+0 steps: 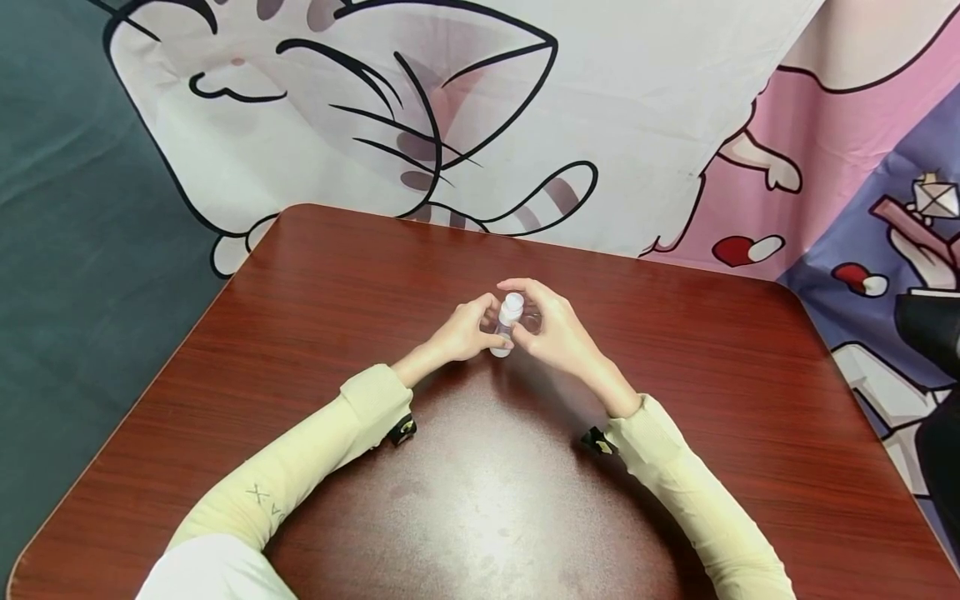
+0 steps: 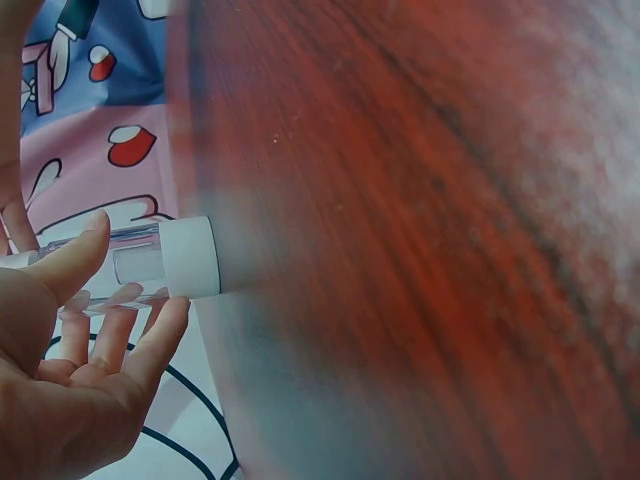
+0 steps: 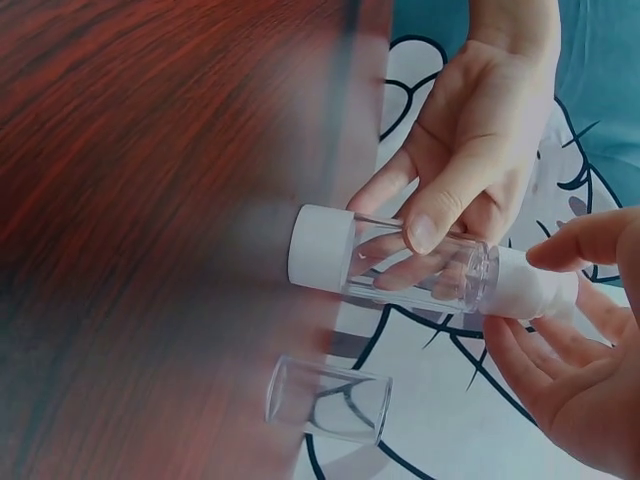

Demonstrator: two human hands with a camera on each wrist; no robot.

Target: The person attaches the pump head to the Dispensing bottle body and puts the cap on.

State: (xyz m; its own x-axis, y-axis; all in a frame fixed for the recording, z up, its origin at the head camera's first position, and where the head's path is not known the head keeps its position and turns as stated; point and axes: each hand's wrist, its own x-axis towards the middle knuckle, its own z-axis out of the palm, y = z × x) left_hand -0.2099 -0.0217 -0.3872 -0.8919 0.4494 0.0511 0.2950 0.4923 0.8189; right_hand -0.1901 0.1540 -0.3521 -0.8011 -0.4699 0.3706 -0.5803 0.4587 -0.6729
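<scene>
A small clear pump bottle (image 3: pixel 415 262) with a white base and a white pump top stands upright on the table. My left hand (image 1: pixel 467 332) grips its transparent body, thumb on one side and fingers behind, as the left wrist view also shows. Around the white pump top (image 3: pixel 520 283) curl the thumb and fingers of my right hand (image 1: pixel 557 332). A clear cap (image 3: pixel 330 400) rests on the table beside the bottle; in the head view the right hand partly hides it.
The brown wooden table (image 1: pixel 337 275) has rounded far corners. Behind it hangs a cartoon-printed cloth (image 1: pixel 637 125), with a dark green cloth (image 1: pixel 90 292) at left. Something black (image 1: pixel 937 400) shows at the right edge.
</scene>
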